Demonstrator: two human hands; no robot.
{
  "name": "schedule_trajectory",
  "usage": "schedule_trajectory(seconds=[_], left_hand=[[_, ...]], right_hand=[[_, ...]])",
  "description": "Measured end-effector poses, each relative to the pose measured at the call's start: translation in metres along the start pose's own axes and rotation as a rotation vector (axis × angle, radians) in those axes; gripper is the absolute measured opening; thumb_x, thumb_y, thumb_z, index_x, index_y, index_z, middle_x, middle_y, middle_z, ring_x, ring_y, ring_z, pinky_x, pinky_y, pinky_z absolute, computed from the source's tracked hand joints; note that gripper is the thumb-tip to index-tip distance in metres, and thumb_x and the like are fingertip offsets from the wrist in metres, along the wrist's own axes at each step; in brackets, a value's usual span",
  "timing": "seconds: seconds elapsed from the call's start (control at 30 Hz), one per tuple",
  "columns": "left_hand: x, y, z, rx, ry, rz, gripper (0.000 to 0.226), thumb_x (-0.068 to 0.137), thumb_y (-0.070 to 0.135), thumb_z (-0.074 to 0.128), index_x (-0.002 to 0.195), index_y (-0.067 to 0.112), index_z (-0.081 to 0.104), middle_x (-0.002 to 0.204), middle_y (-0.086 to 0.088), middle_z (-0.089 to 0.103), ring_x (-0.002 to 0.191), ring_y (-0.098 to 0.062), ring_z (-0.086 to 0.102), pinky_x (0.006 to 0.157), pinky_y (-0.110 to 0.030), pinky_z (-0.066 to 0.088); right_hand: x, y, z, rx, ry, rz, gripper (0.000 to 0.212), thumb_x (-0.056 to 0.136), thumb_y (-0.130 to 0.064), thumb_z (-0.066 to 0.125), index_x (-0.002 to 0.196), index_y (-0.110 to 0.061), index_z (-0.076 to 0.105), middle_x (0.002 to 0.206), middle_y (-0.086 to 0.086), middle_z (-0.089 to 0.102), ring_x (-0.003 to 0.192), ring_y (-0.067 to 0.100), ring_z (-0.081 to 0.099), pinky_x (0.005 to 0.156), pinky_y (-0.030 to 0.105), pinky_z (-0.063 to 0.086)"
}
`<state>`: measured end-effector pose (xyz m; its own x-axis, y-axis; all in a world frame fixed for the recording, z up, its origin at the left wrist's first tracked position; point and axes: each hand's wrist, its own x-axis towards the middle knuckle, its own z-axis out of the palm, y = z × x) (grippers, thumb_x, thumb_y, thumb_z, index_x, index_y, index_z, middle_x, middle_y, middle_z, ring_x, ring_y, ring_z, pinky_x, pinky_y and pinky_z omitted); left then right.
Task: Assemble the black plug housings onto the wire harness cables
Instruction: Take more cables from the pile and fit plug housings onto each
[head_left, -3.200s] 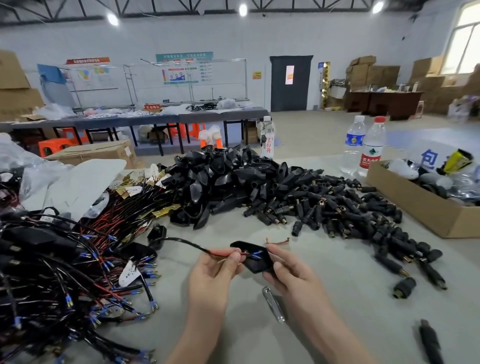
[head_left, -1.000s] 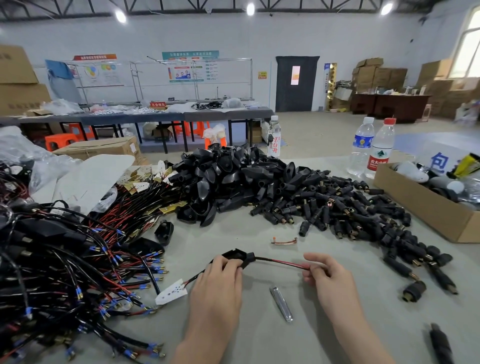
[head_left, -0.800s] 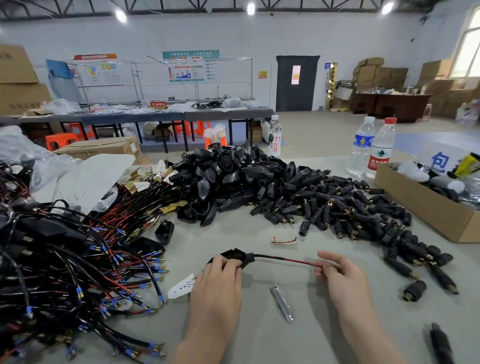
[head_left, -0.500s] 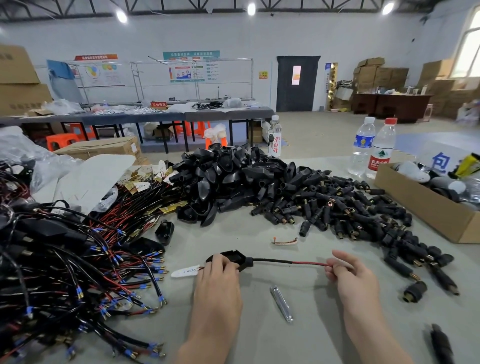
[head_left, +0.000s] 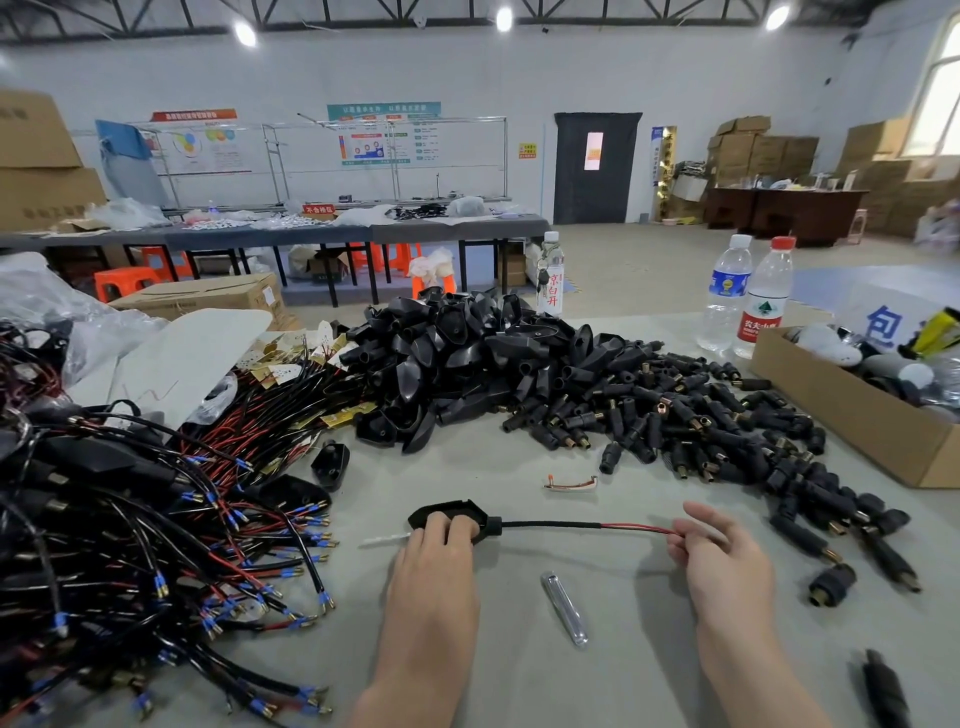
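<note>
My left hand (head_left: 434, 558) presses its fingers onto a flat black plug housing (head_left: 449, 513) lying on the grey table (head_left: 519, 670). A black cable (head_left: 550, 525) runs out of the housing's right end and splits into red and black wires, whose far end my right hand (head_left: 719, 556) pinches. A white tag (head_left: 387, 539) sticks out to the left of the housing. A big heap of loose black housings (head_left: 467, 358) lies behind, with round black plug barrels (head_left: 701, 421) spread to its right.
A tangle of finished harness cables (head_left: 145, 545) fills the left side. A small metal tool (head_left: 563, 608) lies between my hands, a bent copper piece (head_left: 571, 483) beyond. A cardboard box (head_left: 852, 415) and two water bottles (head_left: 748, 301) stand at right.
The housing has gone onto the cable, and my right hand has slid rightwards along the wires, drawing the cable out straight. My left hand keeps pinning the housing down.
</note>
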<state>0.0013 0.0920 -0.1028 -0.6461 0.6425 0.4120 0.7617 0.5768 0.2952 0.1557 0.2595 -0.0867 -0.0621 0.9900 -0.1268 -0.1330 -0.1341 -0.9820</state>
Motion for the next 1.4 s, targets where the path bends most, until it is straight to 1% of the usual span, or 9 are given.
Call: schedule_trajectory(seconds=[0.27, 0.37, 0.43, 0.5, 0.57, 0.77, 0.87, 1.13, 1.4], left_hand=[[0.001, 0.005, -0.002, 0.046, 0.011, 0.03, 0.033, 0.096, 0.014, 0.05, 0.121, 0.035, 0.053, 0.107, 0.015, 0.051, 0.097, -0.012, 0.049, 0.082, -0.025, 0.038], [0.0, 0.01, -0.002, 0.005, -0.006, 0.11, 0.031, 0.09, 0.014, 0.059, 0.115, 0.032, 0.06, 0.102, 0.013, 0.055, 0.093, -0.014, 0.054, 0.078, -0.028, 0.043], [-0.001, 0.013, -0.001, -0.038, -0.027, 0.219, 0.028, 0.088, 0.016, 0.062, 0.112, 0.032, 0.062, 0.102, 0.013, 0.056, 0.092, -0.015, 0.056, 0.077, -0.029, 0.047], [-0.004, 0.017, -0.002, -0.08, -0.039, 0.327, 0.022, 0.093, 0.021, 0.057, 0.111, 0.031, 0.063, 0.102, 0.012, 0.058, 0.093, -0.014, 0.058, 0.076, -0.03, 0.05], [-0.005, 0.023, -0.005, -0.138, -0.008, 0.347, 0.022, 0.099, 0.029, 0.046, 0.111, 0.03, 0.064, 0.103, 0.011, 0.058, 0.088, -0.012, 0.06, 0.072, -0.029, 0.051], [-0.001, 0.018, -0.025, -0.177, 0.125, -0.145, 0.037, 0.098, 0.048, 0.027, 0.12, 0.034, 0.053, 0.112, 0.012, 0.049, 0.09, -0.014, 0.063, 0.073, -0.037, 0.053], [0.002, 0.008, -0.029, -0.14, 0.078, -0.265, 0.039, 0.098, 0.049, 0.023, 0.12, 0.029, 0.048, 0.111, 0.01, 0.049, 0.095, -0.014, 0.061, 0.075, -0.034, 0.051], [0.004, -0.001, -0.031, -0.157, -0.023, -0.345, 0.028, 0.101, 0.047, 0.031, 0.096, 0.029, 0.052, 0.085, 0.007, 0.065, 0.082, -0.019, 0.063, 0.074, -0.036, 0.051], [0.003, 0.002, -0.034, -0.586, 0.223, -0.323, 0.02, 0.098, 0.029, 0.039, 0.103, 0.032, 0.059, 0.048, 0.013, 0.047, 0.047, -0.006, 0.042, 0.051, -0.03, 0.031]], right_hand=[[-0.015, -0.007, 0.003, -0.27, 0.057, -0.187, 0.035, 0.095, -0.006, 0.044, 0.121, -0.028, 0.055, 0.122, -0.003, 0.057, 0.067, 0.021, 0.068, 0.066, 0.036, 0.051], [-0.036, -0.001, 0.018, -0.433, -0.213, -0.407, 0.03, 0.098, -0.018, 0.048, 0.12, -0.038, 0.057, 0.112, -0.016, 0.064, 0.063, 0.005, 0.066, 0.063, 0.026, 0.049], [-0.044, 0.008, 0.025, -0.608, -0.423, -0.554, 0.03, 0.099, -0.023, 0.05, 0.123, -0.039, 0.058, 0.115, -0.021, 0.062, 0.086, -0.002, 0.062, 0.079, 0.019, 0.048], [-0.041, 0.019, 0.028, -0.831, -0.532, -0.674, 0.031, 0.1, -0.024, 0.052, 0.129, -0.034, 0.058, 0.123, -0.019, 0.059, 0.109, 0.003, 0.053, 0.097, 0.02, 0.039], [-0.036, 0.023, 0.028, -0.955, -0.549, -0.716, 0.03, 0.1, -0.026, 0.053, 0.129, -0.032, 0.06, 0.122, -0.017, 0.061, 0.112, 0.01, 0.049, 0.098, 0.02, 0.034], [-0.034, 0.025, 0.027, -0.916, -0.53, -0.734, 0.022, 0.099, -0.029, 0.056, 0.119, -0.032, 0.065, 0.103, -0.025, 0.055, 0.106, 0.012, 0.05, 0.088, 0.02, 0.034], [-0.035, 0.025, 0.026, -0.898, -0.536, -0.732, 0.021, 0.098, -0.03, 0.056, 0.116, -0.036, 0.064, 0.099, -0.029, 0.05, 0.103, 0.009, 0.048, 0.086, 0.02, 0.033], [-0.035, 0.023, 0.025, -0.876, -0.553, -0.705, 0.021, 0.098, -0.03, 0.057, 0.117, -0.036, 0.064, 0.098, -0.029, 0.051, 0.105, 0.009, 0.048, 0.091, 0.023, 0.037], [-0.035, 0.023, 0.027, -0.902, -0.553, -0.699, 0.021, 0.098, -0.033, 0.056, 0.117, -0.035, 0.064, 0.102, -0.024, 0.055, 0.104, 0.011, 0.049, 0.093, 0.025, 0.038]])
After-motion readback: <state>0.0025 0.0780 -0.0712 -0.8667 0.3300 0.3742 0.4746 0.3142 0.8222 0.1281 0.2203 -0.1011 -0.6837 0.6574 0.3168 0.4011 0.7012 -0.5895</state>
